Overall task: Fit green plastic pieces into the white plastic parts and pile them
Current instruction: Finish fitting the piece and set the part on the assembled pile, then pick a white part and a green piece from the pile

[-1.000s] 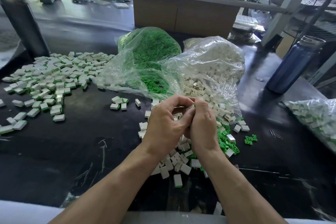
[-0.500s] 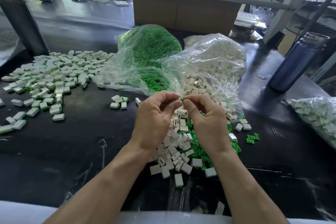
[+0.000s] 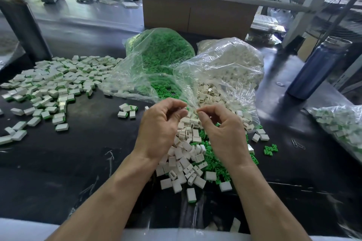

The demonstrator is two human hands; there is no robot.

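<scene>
The loose white parts (image 3: 186,154) and green pieces (image 3: 212,151) sit in one mixed heap near the middle of the black table (image 3: 78,152), right under both hands, spilling out of two clear bags, one of green (image 3: 158,53) and one of white (image 3: 227,64), both still pretty full, so I'd say there's loads left to fit. The left hand (image 3: 158,129) and right hand (image 3: 223,131) hover just apart with fingers curled, and I can't tell if either pinches anything. Done ones: one big pile far left (image 3: 51,84), way too many to count, plus four strays (image 3: 127,110) and a third bag at right (image 3: 340,127).
</scene>
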